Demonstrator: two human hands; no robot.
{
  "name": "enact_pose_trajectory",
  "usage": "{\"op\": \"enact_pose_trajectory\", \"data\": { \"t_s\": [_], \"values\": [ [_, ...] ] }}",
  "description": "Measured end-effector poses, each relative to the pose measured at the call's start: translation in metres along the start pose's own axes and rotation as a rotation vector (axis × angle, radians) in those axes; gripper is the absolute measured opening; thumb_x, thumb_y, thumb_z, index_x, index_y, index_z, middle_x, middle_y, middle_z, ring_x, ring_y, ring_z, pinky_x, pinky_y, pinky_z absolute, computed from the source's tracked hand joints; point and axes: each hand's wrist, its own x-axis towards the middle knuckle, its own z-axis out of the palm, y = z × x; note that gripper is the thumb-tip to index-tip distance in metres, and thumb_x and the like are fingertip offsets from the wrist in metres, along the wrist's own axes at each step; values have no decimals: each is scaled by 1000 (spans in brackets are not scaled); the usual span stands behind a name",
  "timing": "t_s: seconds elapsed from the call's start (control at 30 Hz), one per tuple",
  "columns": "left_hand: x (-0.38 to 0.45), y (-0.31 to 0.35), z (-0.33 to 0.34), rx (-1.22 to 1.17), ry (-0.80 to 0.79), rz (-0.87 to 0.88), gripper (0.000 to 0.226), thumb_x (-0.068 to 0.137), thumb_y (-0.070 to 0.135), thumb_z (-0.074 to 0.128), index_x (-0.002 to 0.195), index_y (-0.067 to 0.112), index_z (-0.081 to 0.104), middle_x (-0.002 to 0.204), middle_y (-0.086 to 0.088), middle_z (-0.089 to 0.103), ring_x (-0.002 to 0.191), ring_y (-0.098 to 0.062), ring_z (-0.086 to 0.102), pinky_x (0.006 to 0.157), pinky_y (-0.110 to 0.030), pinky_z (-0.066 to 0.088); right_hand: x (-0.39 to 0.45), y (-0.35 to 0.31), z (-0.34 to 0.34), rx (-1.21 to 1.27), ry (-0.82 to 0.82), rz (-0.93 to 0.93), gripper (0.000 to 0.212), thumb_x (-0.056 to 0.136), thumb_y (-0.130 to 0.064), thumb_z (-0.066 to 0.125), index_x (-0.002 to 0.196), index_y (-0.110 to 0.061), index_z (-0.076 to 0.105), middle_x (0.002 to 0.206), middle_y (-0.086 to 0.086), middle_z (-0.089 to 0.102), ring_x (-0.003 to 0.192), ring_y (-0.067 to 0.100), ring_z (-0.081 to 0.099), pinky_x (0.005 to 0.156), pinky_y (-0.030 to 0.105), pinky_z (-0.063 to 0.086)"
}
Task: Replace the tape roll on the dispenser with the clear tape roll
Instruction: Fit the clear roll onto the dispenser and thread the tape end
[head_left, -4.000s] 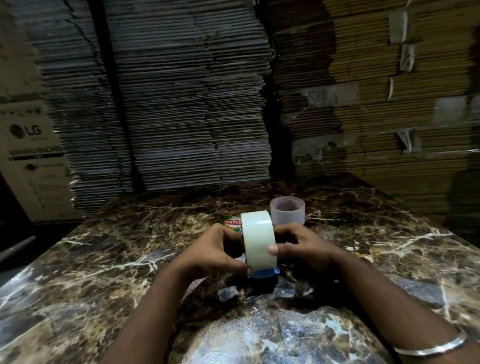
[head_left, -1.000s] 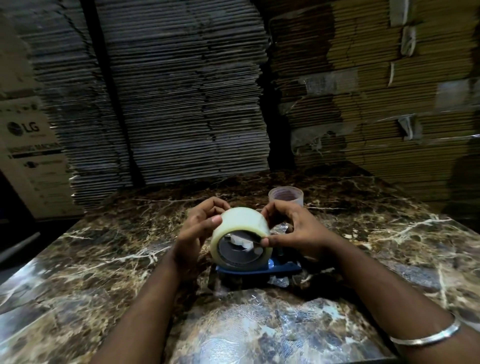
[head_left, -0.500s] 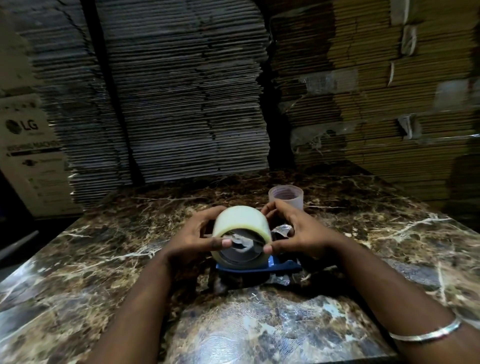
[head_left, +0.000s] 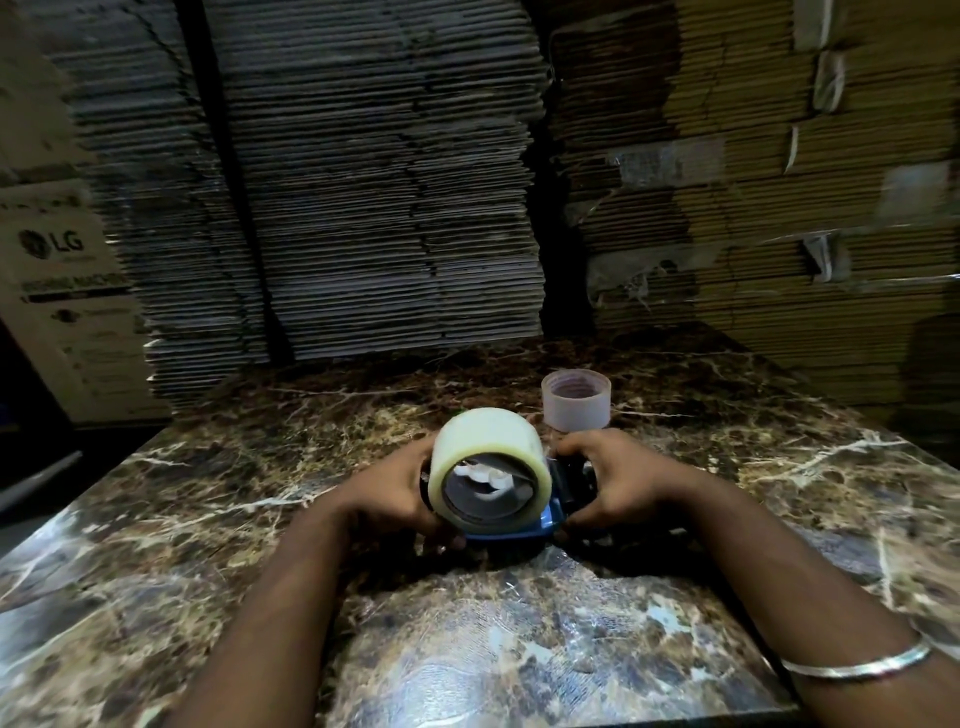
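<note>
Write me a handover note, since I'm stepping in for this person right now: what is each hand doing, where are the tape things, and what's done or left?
Left hand: grip on the left side of the clear tape roll.
Right hand: grip on the blue dispenser, beside the roll.
The roll sits on the dispenser, open core facing the camera, above the marble table.
A spent, nearly bare roll stands on the table behind the hands.
Done: old roll off, clear roll mounted, it seems.
Left: probably check the seating and thread the tape end; the cutter side is hidden.

Marble table (head_left: 218, 525) w/ empty tape core (head_left: 575, 401) standing at back.
</note>
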Motion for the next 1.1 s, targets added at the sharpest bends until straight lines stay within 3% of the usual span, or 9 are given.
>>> {"op": "enact_pose_trajectory", "data": {
  "t_s": [0.07, 0.17, 0.3, 0.4, 0.57, 0.7, 0.93, 1.03, 1.1],
  "values": [
    [2, -1, 4, -28, 27, 5, 85, 52, -13, 84, 126, 15, 54, 114, -10, 71, 99, -20, 71, 67, -29, 59, 0, 2, -1, -19, 23, 12, 57, 54, -41, 88, 106, -26, 68, 100, -7, 71, 91, 6, 67, 83, 37, 59],
    [8, -4, 9, -10, 82, 10, 91, 53, -9, 86, 133, 15, 51, 116, -8, 70, 94, -17, 71, 63, -18, 54, 1, 6, -3, -37, 54, 27, 57, 57, -36, 86, 109, -22, 67, 103, -7, 70, 93, 9, 67, 84, 36, 58],
    [12, -5, 15, 15, 174, 21, 92, 55, -3, 86, 135, 19, 48, 119, -2, 68, 105, -17, 67, 82, -26, 56, -1, 8, -8, -20, 90, 49, 50, 65, -22, 87, 110, -18, 67, 103, -6, 67, 92, 8, 64, 80, 24, 54],
    [15, -6, 18, 43, 198, 18, 93, 57, 3, 89, 138, 16, 45, 124, -1, 64, 113, -15, 62, 92, -24, 53, 0, 15, -8, 39, 113, 89, 51, 62, -20, 87, 109, -17, 66, 104, -3, 69, 95, 11, 66, 84, 33, 58],
    [17, -10, 21, 53, 223, -3, 91, 57, 9, 90, 137, 15, 47, 123, -1, 65, 113, -15, 62, 98, -34, 53, -1, 28, -1, 221, 138, 159, 53, 55, -19, 86, 104, -19, 66, 102, 3, 72, 94, 18, 71, 78, 48, 62],
    [15, -9, 24, 56, 219, -15, 91, 53, 21, 88, 136, 14, 50, 124, -3, 66, 114, -18, 63, 101, -40, 51, 0, 28, -4, 171, 103, 135, 63, 52, -33, 87, 108, -25, 61, 108, -3, 69, 102, 14, 67, 91, 46, 56],
    [15, -11, 26, 61, 244, -31, 90, 50, 24, 88, 132, 12, 54, 120, -6, 69, 109, -18, 66, 99, -46, 52, -5, 35, 0, 216, 143, 127, 60, 60, -19, 91, 113, -19, 62, 110, -1, 68, 103, 14, 66, 93, 42, 57],
    [15, -13, 28, 40, 251, -15, 85, 46, 23, 88, 123, 12, 56, 113, -2, 69, 99, -1, 66, 93, -27, 53, -7, 36, 3, 129, 238, 89, 54, 59, -29, 91, 105, -19, 65, 102, 1, 68, 95, 21, 68, 83, 44, 58],
    [16, -11, 29, 19, 257, 1, 86, 43, 28, 86, 123, 14, 55, 112, -1, 68, 97, -2, 66, 90, -25, 52, -6, 38, 4, 85, 267, 68, 52, 58, -34, 91, 101, -18, 67, 98, 2, 68, 91, 21, 67, 80, 45, 57]
  ]
}}
